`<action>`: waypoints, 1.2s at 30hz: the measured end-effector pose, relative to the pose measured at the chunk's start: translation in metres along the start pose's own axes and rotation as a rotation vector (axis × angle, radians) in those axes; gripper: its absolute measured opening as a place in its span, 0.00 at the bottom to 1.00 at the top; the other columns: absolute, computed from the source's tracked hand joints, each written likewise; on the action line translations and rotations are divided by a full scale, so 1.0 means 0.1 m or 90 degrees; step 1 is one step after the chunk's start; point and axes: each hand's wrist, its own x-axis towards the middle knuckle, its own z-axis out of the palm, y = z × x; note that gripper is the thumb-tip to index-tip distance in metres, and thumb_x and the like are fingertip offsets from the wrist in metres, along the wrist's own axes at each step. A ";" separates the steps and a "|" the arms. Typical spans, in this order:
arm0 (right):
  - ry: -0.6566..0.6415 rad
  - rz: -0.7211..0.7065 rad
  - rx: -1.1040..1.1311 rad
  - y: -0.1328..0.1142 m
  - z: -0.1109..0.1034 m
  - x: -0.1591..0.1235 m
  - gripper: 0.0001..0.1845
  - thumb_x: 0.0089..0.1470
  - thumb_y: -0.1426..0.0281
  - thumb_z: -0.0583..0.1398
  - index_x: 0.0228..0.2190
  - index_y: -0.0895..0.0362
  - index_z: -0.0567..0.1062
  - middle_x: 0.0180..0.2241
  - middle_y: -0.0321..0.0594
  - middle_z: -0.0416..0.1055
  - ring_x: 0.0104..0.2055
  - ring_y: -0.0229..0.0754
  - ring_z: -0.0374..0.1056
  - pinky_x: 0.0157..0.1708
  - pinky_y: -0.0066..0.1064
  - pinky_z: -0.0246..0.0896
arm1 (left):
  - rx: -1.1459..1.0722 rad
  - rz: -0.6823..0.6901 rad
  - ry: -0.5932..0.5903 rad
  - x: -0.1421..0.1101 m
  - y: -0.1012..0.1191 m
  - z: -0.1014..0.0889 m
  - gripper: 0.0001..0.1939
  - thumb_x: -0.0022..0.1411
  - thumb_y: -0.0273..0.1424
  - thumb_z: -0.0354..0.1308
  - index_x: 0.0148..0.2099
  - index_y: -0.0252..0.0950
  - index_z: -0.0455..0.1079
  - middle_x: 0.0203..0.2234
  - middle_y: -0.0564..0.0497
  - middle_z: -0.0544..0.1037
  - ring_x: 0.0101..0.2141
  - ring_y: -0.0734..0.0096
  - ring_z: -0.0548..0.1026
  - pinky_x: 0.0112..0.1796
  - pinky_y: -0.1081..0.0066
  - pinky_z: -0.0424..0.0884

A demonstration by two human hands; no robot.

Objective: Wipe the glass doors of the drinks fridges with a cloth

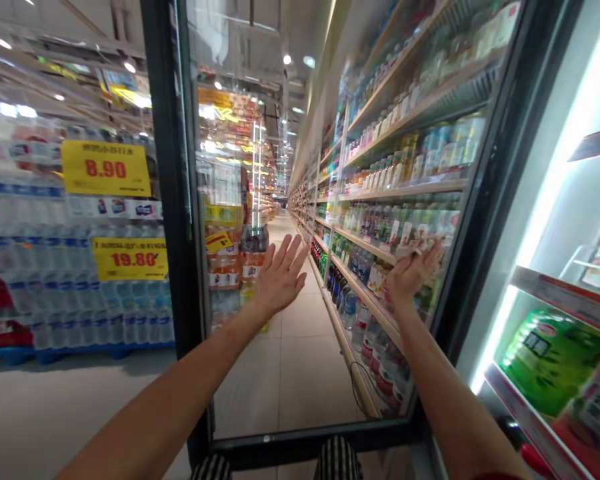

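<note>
The right hand (413,270) has its grip on a pale, crumpled cloth (420,247), grasping it at the right part of the door's glass (300,380), about level with the left hand (281,275). Motion blurs the right fingers. The left grip is released and bare: its fingers are spread, its palm faces the glass left of the cloth, and whether it touches cannot be told. Shelves (405,191) of bottles show in the glass behind the cloth. A dark frame (166,153) borders it. Left of the door, packed water bottles (95,328) stand below two yellow signs (106,168). To the right, a green bag (545,363) lies beside a bright light strip (547,200).
</note>
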 end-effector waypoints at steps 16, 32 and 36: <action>-0.065 -0.134 0.081 0.00 0.01 -0.11 0.24 0.53 0.67 0.49 0.52 0.53 0.67 0.63 0.44 0.47 0.65 0.50 0.42 0.59 0.53 0.44 | 0.030 0.008 -0.003 -0.02 -0.01 0.01 0.29 0.62 0.33 0.48 0.64 0.39 0.49 0.62 0.46 0.52 0.63 0.63 0.45 0.60 0.58 0.42; -0.251 -0.348 0.111 -0.34 -0.05 -0.81 0.23 0.53 0.71 0.52 0.51 0.46 0.67 0.58 0.39 0.58 0.65 0.46 0.43 0.60 0.49 0.44 | 0.006 0.003 -0.021 -0.10 0.00 0.04 0.29 0.61 0.32 0.48 0.64 0.39 0.48 0.62 0.45 0.51 0.63 0.63 0.44 0.60 0.57 0.42; -0.112 -0.111 0.011 0.04 -0.11 -0.59 0.24 0.56 0.68 0.48 0.54 0.50 0.63 0.60 0.45 0.54 0.64 0.48 0.44 0.59 0.55 0.41 | 0.022 0.021 -0.030 -0.17 0.00 0.03 0.29 0.61 0.32 0.48 0.64 0.39 0.48 0.62 0.45 0.52 0.63 0.63 0.45 0.60 0.57 0.43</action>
